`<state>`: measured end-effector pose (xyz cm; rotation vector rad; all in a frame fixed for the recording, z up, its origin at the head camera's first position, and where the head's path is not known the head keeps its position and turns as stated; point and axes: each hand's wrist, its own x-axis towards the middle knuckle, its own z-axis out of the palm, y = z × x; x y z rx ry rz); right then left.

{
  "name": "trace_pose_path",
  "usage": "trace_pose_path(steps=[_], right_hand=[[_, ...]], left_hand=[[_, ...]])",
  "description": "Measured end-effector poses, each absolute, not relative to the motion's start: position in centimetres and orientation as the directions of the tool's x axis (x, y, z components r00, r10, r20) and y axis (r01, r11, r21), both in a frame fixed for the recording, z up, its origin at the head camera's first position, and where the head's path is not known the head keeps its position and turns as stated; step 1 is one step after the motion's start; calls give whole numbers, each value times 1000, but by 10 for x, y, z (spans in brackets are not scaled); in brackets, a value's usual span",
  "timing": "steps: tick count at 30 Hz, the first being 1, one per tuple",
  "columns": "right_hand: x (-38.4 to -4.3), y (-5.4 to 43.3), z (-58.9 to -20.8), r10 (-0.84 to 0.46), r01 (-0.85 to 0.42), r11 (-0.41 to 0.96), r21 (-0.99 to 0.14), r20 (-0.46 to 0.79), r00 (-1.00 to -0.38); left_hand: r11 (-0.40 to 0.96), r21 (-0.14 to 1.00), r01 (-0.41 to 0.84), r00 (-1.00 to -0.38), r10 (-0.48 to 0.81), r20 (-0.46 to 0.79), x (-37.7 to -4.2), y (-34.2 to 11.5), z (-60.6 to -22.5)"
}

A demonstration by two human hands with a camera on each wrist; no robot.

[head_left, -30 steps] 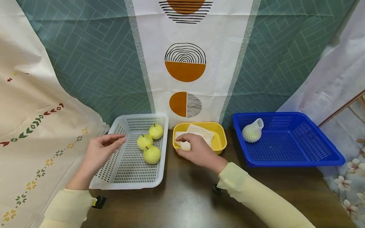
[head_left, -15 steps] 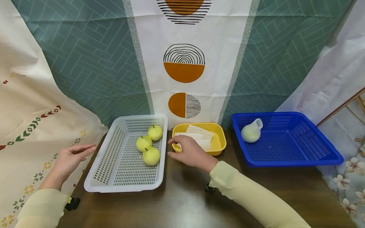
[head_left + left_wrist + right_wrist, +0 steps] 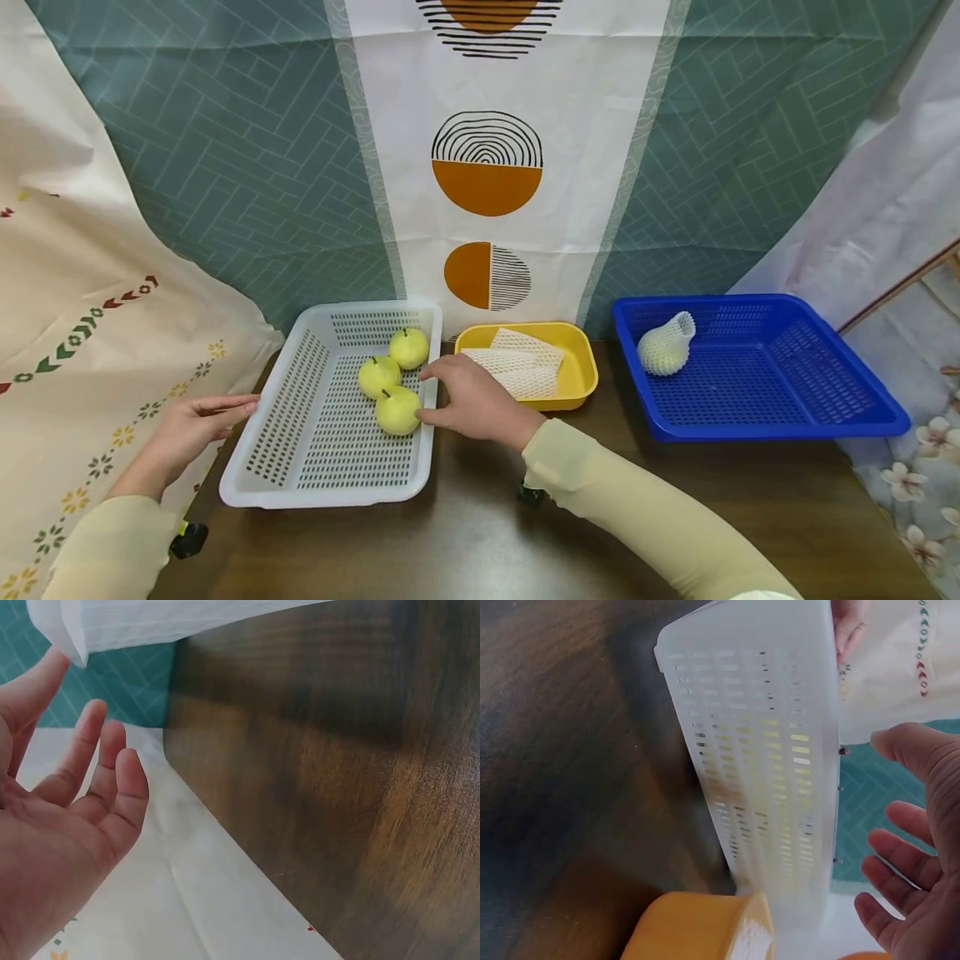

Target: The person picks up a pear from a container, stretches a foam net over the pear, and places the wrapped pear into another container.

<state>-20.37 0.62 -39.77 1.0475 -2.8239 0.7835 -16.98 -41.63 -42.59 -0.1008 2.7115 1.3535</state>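
Note:
Three yellow-green pears [image 3: 397, 411] sit along the right side of a white plastic basket [image 3: 300, 497]. My right hand [image 3: 480, 404] hovers over the basket's right rim, thumb and fingers parted, right beside the nearest pear. In the right wrist view that hand [image 3: 930, 847] holds nothing. My left hand [image 3: 183, 437] has its fingertips at the basket's left rim, fingers fairly straight. From the left wrist, the index finger of the left hand [image 3: 67, 817] meets the underside of the white rim [image 3: 187, 619].
A yellow tub [image 3: 579, 379] holding white foam fruit nets [image 3: 517, 371] stands right of the white basket. Farther right, a blue basket [image 3: 765, 392] contains a pear in a foam net [image 3: 663, 352]. Patterned cloth [image 3: 495, 275] hangs behind the brown table [image 3: 480, 542].
My right hand has moved left from over the yellow tub to the white basket's right rim. My left hand has drawn back left from over the basket to its left rim.

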Motion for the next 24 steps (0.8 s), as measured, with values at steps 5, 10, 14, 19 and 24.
trace_pose_path(steps=[5, 10, 14, 19, 24], right_hand=[[-207, -10, -401, -646, -667, 657, -350, 194, -738], [-209, -26, -408, -661, -677, 681, -279, 162, -732], [-210, -35, -416, -658, -669, 709, -224, 131, -741], [-214, -42, -421, -670, -685, 711, -162, 143, -729], [-217, -47, -419, -677, -690, 716, -108, 135, -724]], left_hand=[[562, 817, -130, -986, 11, -165, -172, -419, -429], [486, 859, -158, -980, 33, -199, -177, -417, -437], [390, 902, -187, -971, 62, -229, -180, -417, -442], [287, 936, -204, -965, 105, -242, -180, -418, -443], [252, 941, -225, -958, 118, -260, -181, -418, -445]])
